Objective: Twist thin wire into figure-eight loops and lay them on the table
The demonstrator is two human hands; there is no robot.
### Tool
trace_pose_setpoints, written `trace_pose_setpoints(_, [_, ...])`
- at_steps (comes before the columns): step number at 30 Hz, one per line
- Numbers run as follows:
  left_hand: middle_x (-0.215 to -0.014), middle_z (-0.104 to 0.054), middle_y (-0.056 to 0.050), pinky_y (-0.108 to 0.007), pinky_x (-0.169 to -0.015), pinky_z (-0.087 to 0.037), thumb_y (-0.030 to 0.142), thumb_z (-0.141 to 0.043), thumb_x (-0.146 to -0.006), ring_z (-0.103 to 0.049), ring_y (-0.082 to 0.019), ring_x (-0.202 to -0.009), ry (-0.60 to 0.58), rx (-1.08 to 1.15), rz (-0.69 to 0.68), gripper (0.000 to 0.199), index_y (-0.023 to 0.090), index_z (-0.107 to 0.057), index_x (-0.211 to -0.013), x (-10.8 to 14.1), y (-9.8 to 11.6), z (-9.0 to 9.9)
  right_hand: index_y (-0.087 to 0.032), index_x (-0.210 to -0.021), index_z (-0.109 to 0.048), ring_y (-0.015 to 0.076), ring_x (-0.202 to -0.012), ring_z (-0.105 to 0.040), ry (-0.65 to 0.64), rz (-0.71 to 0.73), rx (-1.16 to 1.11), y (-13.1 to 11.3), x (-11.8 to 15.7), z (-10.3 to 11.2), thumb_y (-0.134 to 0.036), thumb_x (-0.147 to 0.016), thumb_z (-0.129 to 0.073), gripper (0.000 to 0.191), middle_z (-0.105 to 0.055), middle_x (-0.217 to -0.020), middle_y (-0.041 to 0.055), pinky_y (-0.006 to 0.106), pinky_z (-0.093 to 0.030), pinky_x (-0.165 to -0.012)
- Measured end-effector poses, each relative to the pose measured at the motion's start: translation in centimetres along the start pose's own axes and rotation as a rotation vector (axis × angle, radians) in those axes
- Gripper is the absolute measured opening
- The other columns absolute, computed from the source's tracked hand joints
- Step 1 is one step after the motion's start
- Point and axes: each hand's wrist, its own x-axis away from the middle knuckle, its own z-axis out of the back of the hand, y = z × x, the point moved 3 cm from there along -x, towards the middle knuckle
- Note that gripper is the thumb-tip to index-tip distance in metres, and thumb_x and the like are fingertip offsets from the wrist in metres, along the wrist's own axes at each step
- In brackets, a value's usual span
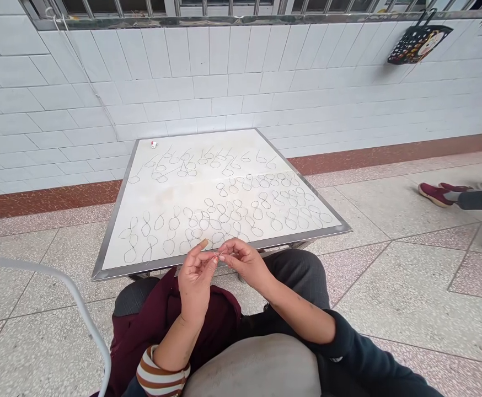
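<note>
Just in front of the table's near edge, my left hand (pixel 196 278) and my right hand (pixel 247 264) meet at the fingertips. Both are pinched on a thin reddish wire or thread (pixel 217 254), too small to make out fully. Behind them stands a white table (pixel 175 193) with a grey metal rim. Many thin wire loops lie flat on it, several of them shaped like a figure eight (pixel 171 237). Farther back are loops with straight ends (pixel 261 157). A small red and white item (pixel 154 144) rests at the far left corner.
A white tiled wall (pixel 224 85) with a barred window rises behind the table. A dark patterned bag (pixel 418 44) hangs at the upper right. Another person's red shoe (pixel 434 194) is on the floor at right. A pale curved bar (pixel 71 286) stands at left.
</note>
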Motion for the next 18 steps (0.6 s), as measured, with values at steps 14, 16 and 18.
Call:
trace_pose_setpoints(14, [-0.088, -0.070, -0.002, -0.031, -0.088, -0.048, 0.028, -0.073, -0.079, -0.064, -0.017, -0.090, 0.010, -0.104, -0.023, 0.044, 0.023, -0.062, -0.121, 0.19, 0.33, 0.13, -0.023, -0.088, -0.064, 0.0148, -0.074, -0.057, -0.007, 0.018, 0.065, -0.23, 0.14, -0.21, -0.040, -0.082, -0.067, 0.019, -0.061, -0.081, 0.0013, 0.026, -0.047, -0.060])
trace_pose_setpoints(16, [-0.087, -0.069, -0.002, -0.029, -0.081, -0.050, 0.029, -0.073, -0.079, -0.063, -0.015, -0.081, 0.021, -0.129, -0.029, 0.044, 0.023, -0.062, -0.122, 0.25, 0.49, 0.14, -0.022, -0.087, -0.064, 0.0150, -0.074, -0.057, 0.032, 0.036, 0.118, -0.29, 0.20, -0.29, -0.039, -0.082, -0.067, 0.017, -0.061, -0.080, 0.0013, 0.027, -0.047, -0.060])
trace_pose_setpoints(18, [-0.086, -0.069, -0.001, -0.027, -0.073, -0.051, 0.030, -0.073, -0.079, -0.061, -0.014, -0.072, 0.032, -0.151, -0.034, 0.044, 0.024, -0.062, -0.122, 0.30, 0.61, 0.17, -0.022, -0.086, -0.064, 0.0155, -0.076, -0.058, 0.066, 0.058, 0.192, -0.38, 0.27, -0.35, -0.036, -0.083, -0.066, 0.014, -0.063, -0.082, 0.0018, 0.028, -0.047, -0.062])
